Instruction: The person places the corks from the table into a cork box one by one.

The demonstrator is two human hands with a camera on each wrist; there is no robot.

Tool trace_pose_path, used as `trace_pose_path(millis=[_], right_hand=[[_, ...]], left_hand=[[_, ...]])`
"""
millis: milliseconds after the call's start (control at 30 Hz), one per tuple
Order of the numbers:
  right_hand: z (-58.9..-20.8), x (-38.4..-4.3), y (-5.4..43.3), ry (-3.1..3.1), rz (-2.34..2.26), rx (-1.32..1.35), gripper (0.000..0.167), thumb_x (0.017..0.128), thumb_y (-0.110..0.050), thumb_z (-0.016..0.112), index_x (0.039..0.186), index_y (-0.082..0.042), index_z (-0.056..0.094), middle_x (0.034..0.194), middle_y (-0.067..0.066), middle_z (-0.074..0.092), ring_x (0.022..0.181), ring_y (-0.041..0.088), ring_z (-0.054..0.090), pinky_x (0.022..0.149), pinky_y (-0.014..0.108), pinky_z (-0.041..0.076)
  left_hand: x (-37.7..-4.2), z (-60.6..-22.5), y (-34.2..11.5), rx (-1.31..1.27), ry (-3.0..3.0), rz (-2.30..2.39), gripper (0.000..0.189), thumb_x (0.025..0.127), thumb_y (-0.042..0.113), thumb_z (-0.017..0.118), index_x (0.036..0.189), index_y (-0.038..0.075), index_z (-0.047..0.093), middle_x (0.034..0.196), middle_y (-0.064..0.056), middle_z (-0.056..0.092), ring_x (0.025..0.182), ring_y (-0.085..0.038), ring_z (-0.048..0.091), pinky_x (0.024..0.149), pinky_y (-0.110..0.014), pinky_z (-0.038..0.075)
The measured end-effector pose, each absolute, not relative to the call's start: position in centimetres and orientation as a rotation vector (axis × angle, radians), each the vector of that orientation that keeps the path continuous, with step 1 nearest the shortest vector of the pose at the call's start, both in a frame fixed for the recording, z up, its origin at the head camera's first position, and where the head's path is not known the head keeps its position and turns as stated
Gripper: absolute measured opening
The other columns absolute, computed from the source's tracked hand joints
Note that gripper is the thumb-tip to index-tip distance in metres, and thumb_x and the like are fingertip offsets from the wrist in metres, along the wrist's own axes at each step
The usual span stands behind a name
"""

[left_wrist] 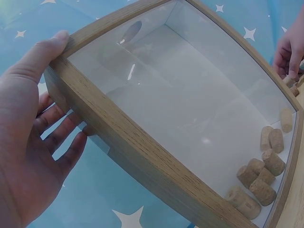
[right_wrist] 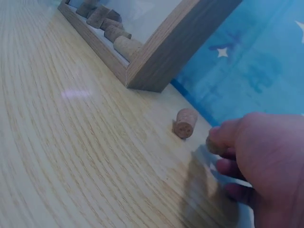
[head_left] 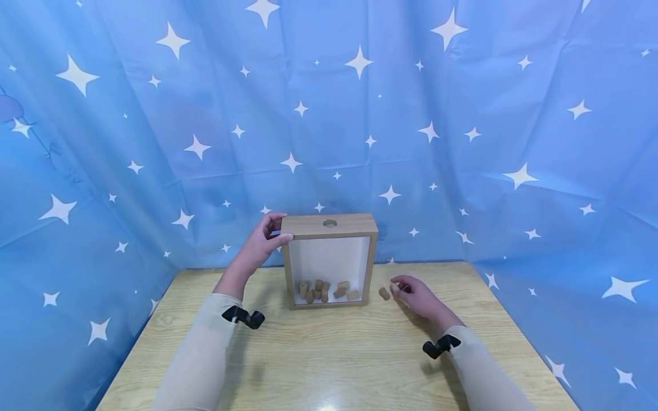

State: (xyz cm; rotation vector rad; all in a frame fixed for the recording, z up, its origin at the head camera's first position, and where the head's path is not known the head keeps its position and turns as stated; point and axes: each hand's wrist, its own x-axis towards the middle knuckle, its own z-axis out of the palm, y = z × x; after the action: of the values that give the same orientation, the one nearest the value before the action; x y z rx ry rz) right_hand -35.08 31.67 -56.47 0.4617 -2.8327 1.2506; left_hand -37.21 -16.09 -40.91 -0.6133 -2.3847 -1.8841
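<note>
An upright wooden shadow box (head_left: pixel 329 225) with a clear front and a round hole in its top stands on the table. Several corks (left_wrist: pixel 262 190) lie along its bottom, behind the pane. My left hand (head_left: pixel 261 244) grips the box's upper left corner, thumb on the front edge and fingers round the side and back. To the right of the box, my right hand (head_left: pixel 418 295) pinches a cork (right_wrist: pixel 214 146) low over the tabletop, the cork mostly hidden by the fingers. Another cork (right_wrist: pixel 185 122) lies loose on the table between that hand and the box.
The light wood-grain table (head_left: pixel 308 354) ends at the back just behind the box. A blue curtain (head_left: pixel 329 114) with white stars hangs behind and along both sides. Each sleeve carries a black wrist camera mount (head_left: pixel 244 315).
</note>
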Motion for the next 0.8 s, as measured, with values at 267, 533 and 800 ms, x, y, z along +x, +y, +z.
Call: trace_pose_path(millis=[267, 533, 800], right_hand=[[-55.1, -34.7, 31.8, -2.779, 1.3, 0.395, 0.04, 0.109, -0.007, 0.068, 0.147, 0.001, 0.063, 0.113, 0.011, 0.067, 0.101, 0.023, 0.065, 0.086, 0.037, 0.056], [-52.5, -34.0, 31.2, -2.68, 1.355, 0.373, 0.041, 0.107, -0.004, 0.069, 0.147, -0.001, 0.065, 0.113, 0.013, 0.067, 0.094, 0.022, 0.06, 0.076, 0.029, 0.054], [-49.7, -33.7, 30.6, -2.59, 1.401, 0.428, 0.032, 0.109, -0.005, 0.068, 0.14, 0.0, 0.064, 0.116, 0.018, 0.065, 0.096, 0.026, 0.06, 0.076, 0.029, 0.052]], left_hand=[[-37.3, -41.0, -15.9, -0.618, -2.37, -1.893, 0.066, 0.105, 0.034, 0.079, 0.16, 0.016, 0.047, 0.151, -0.018, 0.049, 0.142, -0.04, 0.047, 0.114, -0.057, 0.044], [-37.3, -41.1, -15.9, -0.625, -2.369, -1.894, 0.067, 0.106, 0.034, 0.078, 0.161, 0.015, 0.046, 0.152, -0.018, 0.05, 0.142, -0.038, 0.048, 0.115, -0.058, 0.044], [-37.3, -41.0, -15.9, -0.633, -2.358, -1.906, 0.066, 0.106, 0.032, 0.078, 0.16, 0.014, 0.046, 0.152, -0.02, 0.05, 0.143, -0.043, 0.047, 0.116, -0.06, 0.043]])
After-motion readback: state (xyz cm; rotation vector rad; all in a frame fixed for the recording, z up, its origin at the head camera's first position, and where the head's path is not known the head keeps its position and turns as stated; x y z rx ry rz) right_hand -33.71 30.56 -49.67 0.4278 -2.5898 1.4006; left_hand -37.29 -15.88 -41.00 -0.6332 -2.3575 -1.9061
